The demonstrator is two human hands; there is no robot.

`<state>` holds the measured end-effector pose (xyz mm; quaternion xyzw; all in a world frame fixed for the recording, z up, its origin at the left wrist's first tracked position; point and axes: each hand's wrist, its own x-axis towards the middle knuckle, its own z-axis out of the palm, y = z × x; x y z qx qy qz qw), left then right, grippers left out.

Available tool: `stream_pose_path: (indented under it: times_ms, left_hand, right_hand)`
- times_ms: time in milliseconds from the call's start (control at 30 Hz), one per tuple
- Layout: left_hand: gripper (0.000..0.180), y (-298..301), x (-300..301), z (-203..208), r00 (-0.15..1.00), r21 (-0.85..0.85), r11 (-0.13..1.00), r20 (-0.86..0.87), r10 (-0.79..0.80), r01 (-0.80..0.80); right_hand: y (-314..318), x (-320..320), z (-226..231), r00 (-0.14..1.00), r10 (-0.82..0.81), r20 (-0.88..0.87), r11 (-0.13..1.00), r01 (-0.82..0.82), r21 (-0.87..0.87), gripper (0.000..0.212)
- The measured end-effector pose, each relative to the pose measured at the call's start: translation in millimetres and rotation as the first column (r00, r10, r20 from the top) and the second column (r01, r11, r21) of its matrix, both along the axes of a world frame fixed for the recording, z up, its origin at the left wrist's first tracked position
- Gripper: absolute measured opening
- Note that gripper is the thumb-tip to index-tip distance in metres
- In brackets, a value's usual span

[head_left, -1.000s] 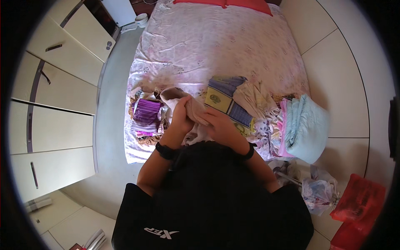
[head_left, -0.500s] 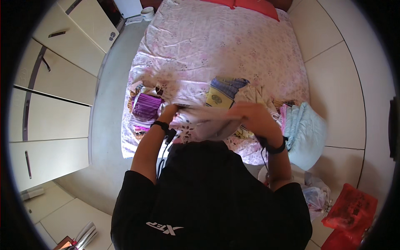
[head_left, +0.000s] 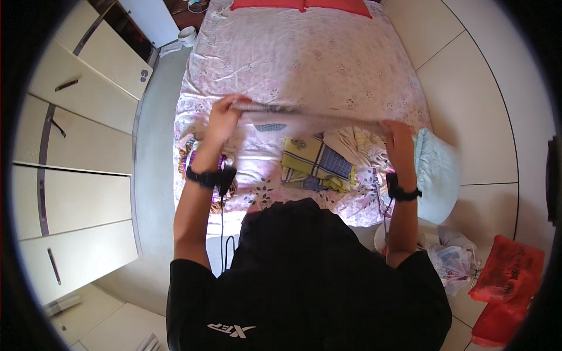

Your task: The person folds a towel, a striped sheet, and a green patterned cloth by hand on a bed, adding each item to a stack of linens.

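A pale pinkish-grey cloth (head_left: pixel 319 119) is stretched out sideways above the bed, blurred by motion. My left hand (head_left: pixel 224 114) is closed on its left end and my right hand (head_left: pixel 400 136) on its right end. Under the cloth, on the bed, lies a yellow and blue plaid cloth (head_left: pixel 316 161). To its right is a crumpled beige cloth (head_left: pixel 351 142), partly behind the raised one. A purple and patterned fabric pile (head_left: pixel 188 159) sits by my left forearm, which hides much of it.
The bed (head_left: pixel 293 64) has a pink floral sheet and red pillows (head_left: pixel 336 7) at the far end. A light blue quilt (head_left: pixel 439 175) rests at its right edge. Cream cabinets (head_left: pixel 82 140) line the left. A clear plastic bag (head_left: pixel 453 260) and a red bag (head_left: pixel 509 272) lie at lower right.
Both hands have moved up and apart, drawing the cloth out wide between them. The plaid cloth beneath now shows more fully, and my left forearm covers more of the purple pile.
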<state>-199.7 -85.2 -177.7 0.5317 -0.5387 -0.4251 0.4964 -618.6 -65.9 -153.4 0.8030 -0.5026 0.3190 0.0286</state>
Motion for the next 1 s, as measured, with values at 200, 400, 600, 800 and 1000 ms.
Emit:
stream_pose_path:
  times_ms: [200,400,600,800,1000]
  left_hand:
    - [0.034,100,17,-184,0.979,0.108,0.988,0.157,-0.126,0.110]
    - [0.032,244,-3,-292,0.721,0.494,0.807,0.424,-0.548,0.323]
    - [0.028,237,-8,-287,0.512,0.761,0.536,0.317,-0.798,0.365]
    - [0.034,158,90,-442,0.201,0.513,0.786,0.778,-0.596,0.344]
    - [0.023,25,17,-386,0.639,0.660,0.745,0.534,-0.554,0.094]
  right_hand:
    - [85,-7,-94,0.998,-0.007,0.069,0.899,-0.024,0.437,0.021]
    - [185,-20,-224,0.982,-0.081,0.168,0.566,-0.093,0.819,0.020]
    - [176,-32,-267,0.986,-0.024,0.166,0.346,-0.147,0.926,0.019]
    - [18,25,-297,0.984,-0.056,0.172,0.523,-0.117,0.844,0.023]
    - [-65,41,-334,0.993,-0.087,0.081,0.441,-0.035,0.897,0.023]
